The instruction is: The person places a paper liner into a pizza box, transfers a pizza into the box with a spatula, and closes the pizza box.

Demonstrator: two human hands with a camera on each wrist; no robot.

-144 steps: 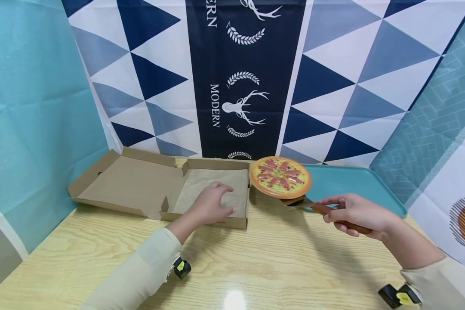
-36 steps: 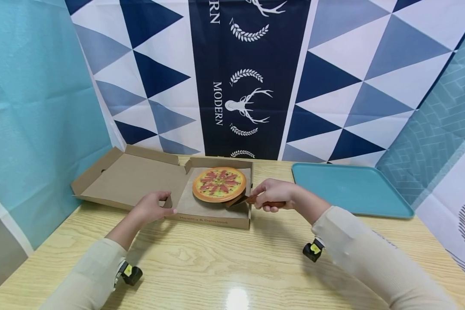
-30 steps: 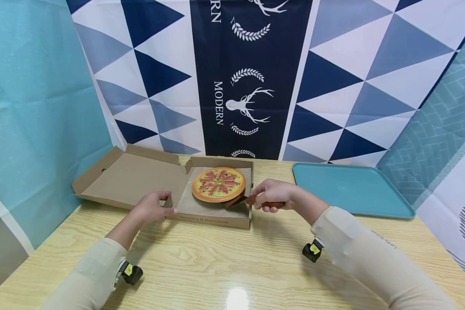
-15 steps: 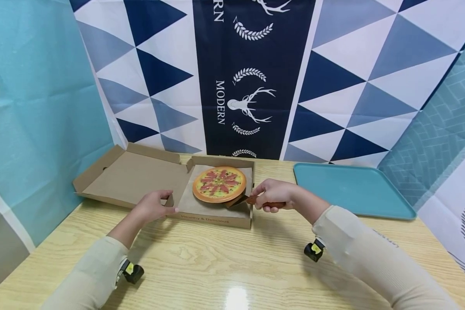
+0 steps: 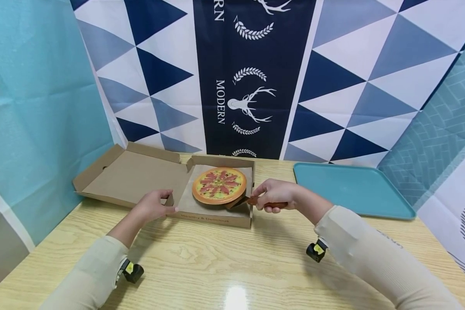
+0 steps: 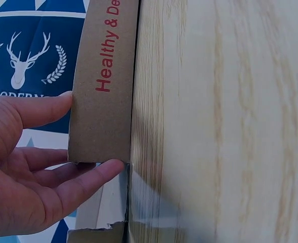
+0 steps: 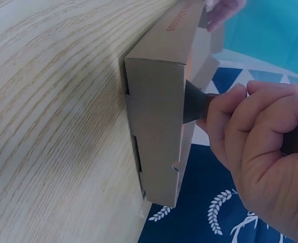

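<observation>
In the head view, a pizza (image 5: 219, 185) with red topping lies in the paper-lined base of an open cardboard pizza box (image 5: 213, 218). My right hand (image 5: 272, 196) grips the wooden handle of a pizza server (image 5: 269, 205) from the box's right side. The server's metal blade crosses the right wall and passes under the pizza's edge; its tip is hidden. My left hand (image 5: 152, 207) holds the box's front left corner. In the left wrist view, the thumb touches the front wall's top edge and the fingers lie at its end.
The box's lid (image 5: 131, 178) is folded open flat to the left. A teal tray (image 5: 348, 189) stands on the wooden table (image 5: 193, 267) at the right. Patterned cloth (image 5: 251, 86) hangs right behind the box and tray.
The pizza has come left on the server, from beside the tray into the box. My left hand has shifted from above the box to its front left corner. Little differs over the last second.
</observation>
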